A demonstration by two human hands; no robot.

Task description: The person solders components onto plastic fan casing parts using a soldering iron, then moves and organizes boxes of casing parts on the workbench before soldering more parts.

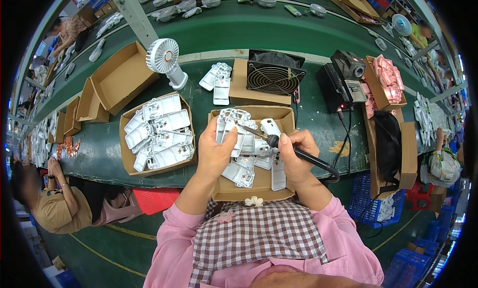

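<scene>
My left hand (216, 144) grips a white plastic housing part (230, 119) by its near end, thumb on top, above a cardboard tray (219, 191). In my right hand (300, 151) is a soldering iron (272, 140), held like a pen, its black cable trailing off to the right. The metal tip points left at the part in my left hand; whether it touches cannot be made out. More white housing parts (240, 171) lie in the tray beneath both hands.
Left of the tray stands a cardboard box (130, 161) full of white housings. Beyond are a small white fan (163, 56), a black cooling fan (275, 73) and a black soldering station (334, 86). Pink parts (387, 79) fill a box at right. A co-worker (59, 203) sits at left.
</scene>
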